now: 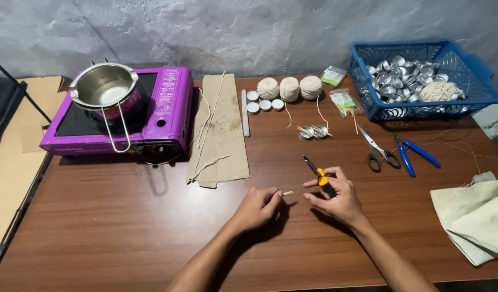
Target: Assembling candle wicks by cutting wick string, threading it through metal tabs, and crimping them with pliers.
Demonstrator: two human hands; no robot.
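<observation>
The table [124,227] is smooth, reddish-brown wood with a dull sheen, and on it the stove [167,108] shows glossy purple casing under a shiny steel pot [104,86]. The basket [476,81] is blue plastic holding bright metal cups [395,75]; the cloth [476,211] is matt and coarse, the wall [232,32] rough plaster.

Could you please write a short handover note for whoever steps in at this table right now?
Left hand: fingers pinched on a small pale wick stub just above the table.
Right hand: closed around a black-and-orange utility knife, blade end pointing away from the person.
Nearby: scissors and blue-handled pliers to the right, three balls of string, two small metal cups with sticks, a blue basket of empty metal cups.
Done: four white filled cups sit by the string.
Left: many basket cups are empty.
</observation>
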